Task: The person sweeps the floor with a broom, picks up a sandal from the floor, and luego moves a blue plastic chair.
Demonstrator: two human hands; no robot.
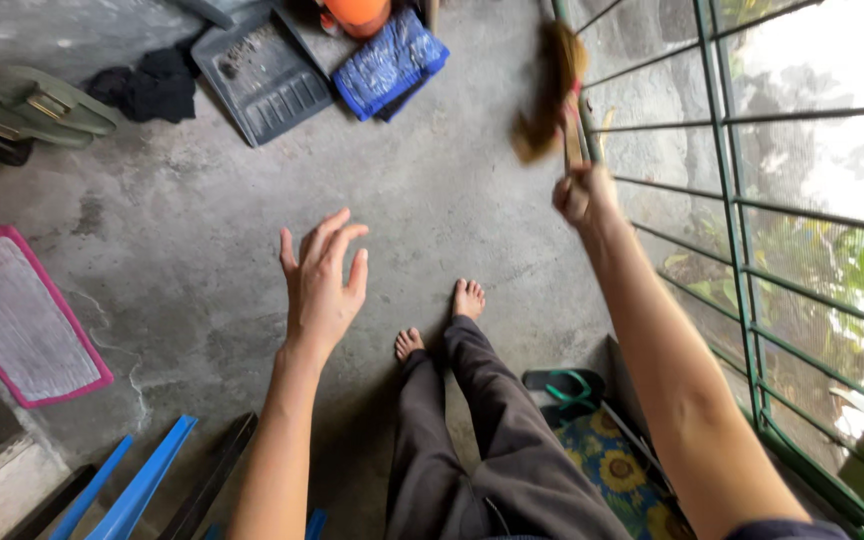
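Far right, up by the green window grille [752,250]: small hand broom [552,85], brown bristles blurred, handle clamped in the right hand [582,195], fist closed, arm stretched out. Left hand [322,280] empty, fingers spread, hovering over bare concrete floor [432,190]. No swept pile visible; grey dustpan [262,75] lying untouched far left of centre, so sweeping looks barely under way. Open floor in the middle; hemmed by pink-edged mat [22,320] left, blue cloth [389,60] far, flip-flop [567,385] and sunflower mat [617,465] near right, blue chair frame [142,480] near left.

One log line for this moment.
left hand: open, empty, above floor | right hand: grip on broom, raised by grille
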